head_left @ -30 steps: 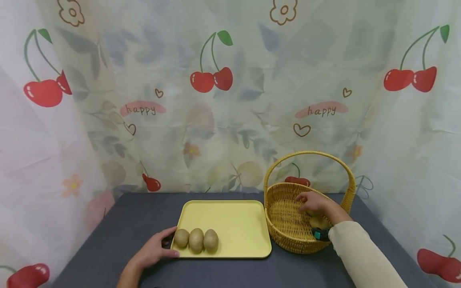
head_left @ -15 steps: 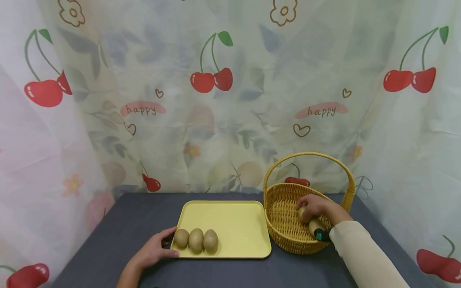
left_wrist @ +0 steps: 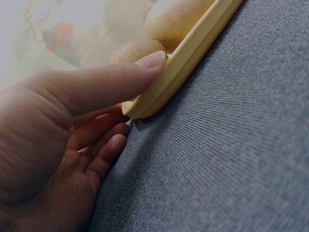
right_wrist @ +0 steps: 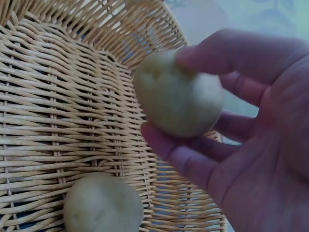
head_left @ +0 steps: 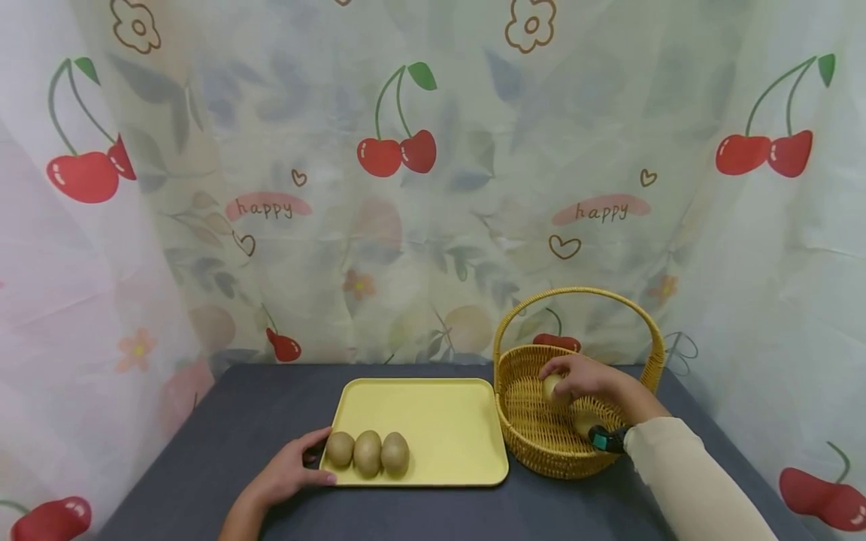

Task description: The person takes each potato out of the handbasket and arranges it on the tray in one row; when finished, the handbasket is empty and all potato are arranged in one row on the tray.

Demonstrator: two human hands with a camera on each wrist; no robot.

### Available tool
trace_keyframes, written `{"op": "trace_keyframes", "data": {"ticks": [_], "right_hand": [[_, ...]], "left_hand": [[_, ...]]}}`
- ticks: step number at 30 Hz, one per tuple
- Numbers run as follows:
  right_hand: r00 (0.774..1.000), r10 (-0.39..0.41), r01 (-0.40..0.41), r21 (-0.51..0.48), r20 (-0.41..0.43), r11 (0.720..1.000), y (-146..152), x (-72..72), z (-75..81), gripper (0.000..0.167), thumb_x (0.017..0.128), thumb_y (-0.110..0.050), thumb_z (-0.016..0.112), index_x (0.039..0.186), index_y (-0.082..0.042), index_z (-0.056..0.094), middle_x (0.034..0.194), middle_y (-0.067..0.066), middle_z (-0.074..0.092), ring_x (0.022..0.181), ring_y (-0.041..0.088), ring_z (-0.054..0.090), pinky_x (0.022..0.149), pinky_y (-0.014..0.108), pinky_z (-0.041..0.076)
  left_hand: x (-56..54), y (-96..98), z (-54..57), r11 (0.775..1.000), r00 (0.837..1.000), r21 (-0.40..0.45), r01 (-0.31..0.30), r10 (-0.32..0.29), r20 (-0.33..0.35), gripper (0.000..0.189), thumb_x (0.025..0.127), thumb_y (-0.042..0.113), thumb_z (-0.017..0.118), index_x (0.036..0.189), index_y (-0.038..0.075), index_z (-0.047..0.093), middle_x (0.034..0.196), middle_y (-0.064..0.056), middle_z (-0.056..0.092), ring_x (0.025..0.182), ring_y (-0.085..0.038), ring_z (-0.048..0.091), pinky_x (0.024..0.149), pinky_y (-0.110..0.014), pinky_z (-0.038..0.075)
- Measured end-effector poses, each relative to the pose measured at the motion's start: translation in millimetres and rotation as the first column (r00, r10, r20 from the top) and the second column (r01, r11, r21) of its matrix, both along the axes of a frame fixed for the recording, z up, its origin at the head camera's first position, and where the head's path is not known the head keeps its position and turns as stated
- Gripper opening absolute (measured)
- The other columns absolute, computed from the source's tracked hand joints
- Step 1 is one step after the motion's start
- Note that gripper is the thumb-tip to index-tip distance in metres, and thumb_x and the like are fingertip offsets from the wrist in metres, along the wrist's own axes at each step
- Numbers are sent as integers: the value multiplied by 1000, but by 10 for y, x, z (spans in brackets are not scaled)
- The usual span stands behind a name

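Inside the wicker basket [head_left: 541, 443], my right hand [head_left: 585, 379] holds a potato [right_wrist: 178, 99] between thumb and fingers, raised above the woven bottom. Another potato [right_wrist: 104, 205] lies below it in the basket, partly behind the wrist in the head view. At the left end of the yellow tray [head_left: 446, 432], my left hand [head_left: 287, 467] grips the edge, the thumb over the front corner rim and the fingers along the side. Three potatoes [head_left: 367, 453] sit in a row on the tray near that hand.
The basket's tall arched handle [head_left: 578, 290] rises over the right forearm. Tray and basket stand side by side on a dark grey cloth-covered table [head_left: 271, 406]. A cherry-printed curtain [head_left: 433, 225] hangs behind and at both sides.
My right hand has taken hold of a potato in the basket and moved it up and to the left. The left hand, tray and three potatoes stay put.
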State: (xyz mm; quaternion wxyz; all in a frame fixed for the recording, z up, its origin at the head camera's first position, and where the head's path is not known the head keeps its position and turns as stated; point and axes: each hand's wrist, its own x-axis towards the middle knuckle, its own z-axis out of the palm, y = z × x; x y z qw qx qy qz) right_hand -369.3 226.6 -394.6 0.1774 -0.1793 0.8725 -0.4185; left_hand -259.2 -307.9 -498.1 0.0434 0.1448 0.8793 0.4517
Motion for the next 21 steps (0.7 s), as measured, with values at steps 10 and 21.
{"op": "trace_keyframes", "data": {"ticks": [10,21], "right_hand": [[986,136,-144,-92,-92,985,-92,230,80,44,85,-7,74,122,1,52,114,17,49,87,28,53,73,46,48],[926,255,-305,-154,-278,940,-482,475,114,45,84,-10,75,123,-3,54,117,15,53,91,27,59,73,39,52]], "left_hand": [[17,6,-12,1000,1000,4,9,-9,-27,83,77,21,84,141,-9,42,138,-27,48,114,-35,54,88,-37,46],[15,28,14,1000,1000,-17,-5,4,-27,84,75,24,85,142,-7,44,137,-26,50,115,-36,53,88,-36,45]]}}
